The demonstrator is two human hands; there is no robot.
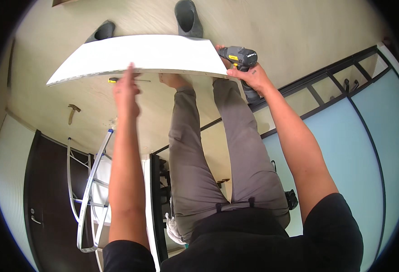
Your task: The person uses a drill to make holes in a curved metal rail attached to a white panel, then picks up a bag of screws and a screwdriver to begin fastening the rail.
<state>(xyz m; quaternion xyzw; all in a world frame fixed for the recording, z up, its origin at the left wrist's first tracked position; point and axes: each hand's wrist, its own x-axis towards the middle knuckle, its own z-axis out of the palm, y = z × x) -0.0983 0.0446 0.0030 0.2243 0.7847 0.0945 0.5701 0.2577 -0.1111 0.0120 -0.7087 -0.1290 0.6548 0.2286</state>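
A long white board point(149, 52) with a metal-like strip along its near edge lies across the space in front of my bare foot point(174, 80). My right hand point(256, 79) is wrapped round a black-and-yellow cordless drill point(241, 55) at the board's right end. Its thumb reaches to the board's near corner. My left hand point(127, 93), somewhat blurred, has its index finger stretched out over the near edge, left of centre. Nothing shows in it. Beneath and beside that hand, a screwdriver point(112, 80) with a yellow-and-black handle lies on the floor.
A hammer point(72, 113) lies on the floor to the left, beyond a folding metal ladder point(88, 190). Two dark slippers point(186, 20) point(104, 31) stand past the board. Light-blue panels point(331, 149) in black frames line the right, a dark door point(49, 199) the left.
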